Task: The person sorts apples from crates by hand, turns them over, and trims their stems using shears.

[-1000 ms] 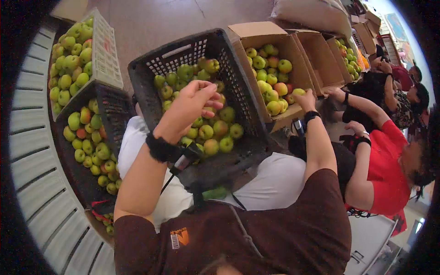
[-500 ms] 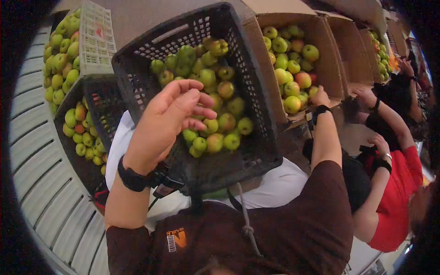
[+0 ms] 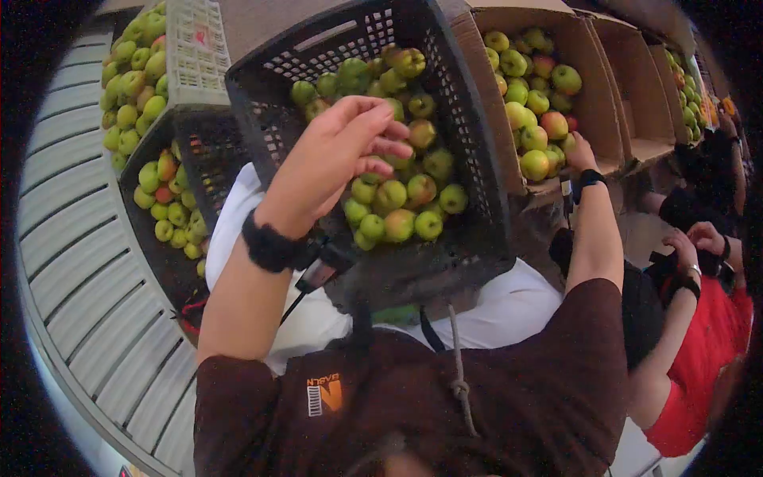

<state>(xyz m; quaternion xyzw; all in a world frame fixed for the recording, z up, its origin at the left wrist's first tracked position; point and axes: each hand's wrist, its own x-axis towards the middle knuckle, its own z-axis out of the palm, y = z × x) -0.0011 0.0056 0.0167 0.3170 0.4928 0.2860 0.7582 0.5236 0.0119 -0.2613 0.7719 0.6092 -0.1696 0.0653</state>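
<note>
At far left, a white crate of apples stands above a dark crate, also holding apples. The left hand hovers over the black crate, its fingers loosely curled around nothing; relaxed like this, the grip can spread to suit each fruit. Apples lie loose in that crate, so they are best handled low and gently, without dropping. Further right, the right hand is at the near corner of the cardboard box, fingertips by a green apple; I cannot tell whether that grip is closed. Whole-finger pressure would bruise less than pinching.
</note>
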